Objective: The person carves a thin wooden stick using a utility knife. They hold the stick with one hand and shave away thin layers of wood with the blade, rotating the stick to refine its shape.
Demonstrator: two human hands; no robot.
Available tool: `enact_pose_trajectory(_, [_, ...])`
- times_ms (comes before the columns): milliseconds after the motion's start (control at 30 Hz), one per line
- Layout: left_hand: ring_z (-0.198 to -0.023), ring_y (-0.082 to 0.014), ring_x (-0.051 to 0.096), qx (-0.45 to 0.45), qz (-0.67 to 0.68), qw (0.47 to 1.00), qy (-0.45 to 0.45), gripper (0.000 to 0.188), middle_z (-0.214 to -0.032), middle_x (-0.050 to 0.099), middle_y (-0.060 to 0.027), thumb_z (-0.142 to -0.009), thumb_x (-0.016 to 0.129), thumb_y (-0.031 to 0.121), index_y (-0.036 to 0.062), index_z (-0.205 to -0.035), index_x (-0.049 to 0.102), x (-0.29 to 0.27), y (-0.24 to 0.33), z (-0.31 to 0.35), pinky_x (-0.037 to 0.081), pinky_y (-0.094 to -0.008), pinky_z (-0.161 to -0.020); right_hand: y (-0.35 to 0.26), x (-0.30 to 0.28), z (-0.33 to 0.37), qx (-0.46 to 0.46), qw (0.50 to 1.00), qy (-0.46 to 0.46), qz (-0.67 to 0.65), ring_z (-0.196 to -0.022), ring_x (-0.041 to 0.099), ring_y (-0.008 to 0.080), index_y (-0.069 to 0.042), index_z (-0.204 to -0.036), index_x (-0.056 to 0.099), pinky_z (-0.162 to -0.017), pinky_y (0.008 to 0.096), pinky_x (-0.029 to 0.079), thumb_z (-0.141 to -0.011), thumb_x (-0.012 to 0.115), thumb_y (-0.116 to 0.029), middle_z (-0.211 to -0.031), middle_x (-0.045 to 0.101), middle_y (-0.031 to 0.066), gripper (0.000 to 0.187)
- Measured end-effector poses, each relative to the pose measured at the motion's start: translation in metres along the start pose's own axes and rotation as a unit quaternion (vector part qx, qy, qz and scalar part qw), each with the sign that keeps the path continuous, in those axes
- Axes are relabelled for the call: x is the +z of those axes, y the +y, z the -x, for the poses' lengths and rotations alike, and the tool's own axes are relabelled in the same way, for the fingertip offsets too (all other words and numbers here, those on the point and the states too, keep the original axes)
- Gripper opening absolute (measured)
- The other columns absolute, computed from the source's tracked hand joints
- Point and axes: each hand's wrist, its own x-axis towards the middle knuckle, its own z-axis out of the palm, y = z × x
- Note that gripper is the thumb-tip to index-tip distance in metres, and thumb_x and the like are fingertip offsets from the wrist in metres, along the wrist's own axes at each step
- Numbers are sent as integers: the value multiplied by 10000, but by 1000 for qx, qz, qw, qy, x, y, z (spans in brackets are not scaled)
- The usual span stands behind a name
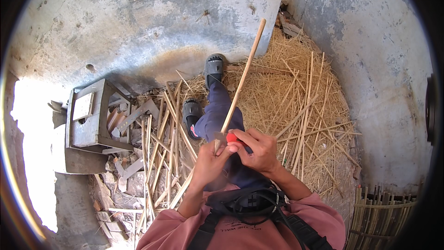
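A long pale bamboo stick (243, 74) slants up and away from my lap toward the far wall. My left hand (209, 164) is closed around its near end, thumb along it. My right hand (259, 150) grips the red and black handle of a knife (232, 137). The short grey blade lies against the stick just beyond my left fingers, and the two thumbs are close together. Part of the handle is hidden inside my right hand.
Straw and thin shavings (273, 97) cover the floor to the right, with loose bamboo strips (307, 111) on top. More strips (159, 143) lie at left, beside a wooden stool (88, 118) on its side. A slatted bamboo piece (381, 217) stands at lower right.
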Motion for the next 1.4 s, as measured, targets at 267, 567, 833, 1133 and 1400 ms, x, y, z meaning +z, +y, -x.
enact_pose_trajectory(267, [-638, -107, 348, -17, -39, 995, 85, 416, -641, 382, 7, -1007, 781, 293, -19, -814, 586, 15, -2, -2, 342, -335, -539, 6, -3, -12, 10, 999, 36, 12, -549, 635, 215, -112, -1126, 804, -492, 344, 477, -886, 835, -246, -745, 648, 30, 277])
enact_pose_trajectory(567, [-598, -166, 408, -50, -136, 987, 68, 470, -603, 456, -117, -1040, 710, 363, -37, -832, 579, 6, -4, 17, 409, -417, -554, 30, -18, -33, 47, 998, 39, -19, -595, 677, 222, -97, -1089, 813, -530, 353, 507, -893, 845, -258, -804, 729, 61, 256])
enact_pose_trajectory(833, [-549, -344, 522, -44, -137, 986, 89, 540, -613, 538, -224, -1123, 522, 404, -54, -850, 605, 2, -17, 24, 423, -487, -585, 45, -16, -41, 30, 999, 15, -16, -604, 688, 192, -89, -1083, 817, -530, 328, 508, -897, 850, -282, -761, 692, 50, 270])
enact_pose_trajectory(1133, [-590, -333, 557, -83, -127, 985, 76, 542, -663, 570, -240, -1131, 506, 383, -72, -862, 624, -1, -11, 26, 429, -497, -605, 55, 0, -45, -10, 995, 90, -45, -642, 717, 199, -55, -1071, 810, -543, 332, 522, -939, 812, -285, -777, 730, 65, 265])
enact_pose_trajectory(1400, [-614, -122, 479, -74, -130, 985, 86, 557, -627, 506, -39, -1163, 448, 379, -14, -784, 559, -5, -26, 38, 398, -364, -571, 95, -54, -76, 186, 970, 106, -117, -610, 487, 67, -50, -1087, 749, -548, 265, 339, -1079, 623, -320, -796, 682, -2, 298])
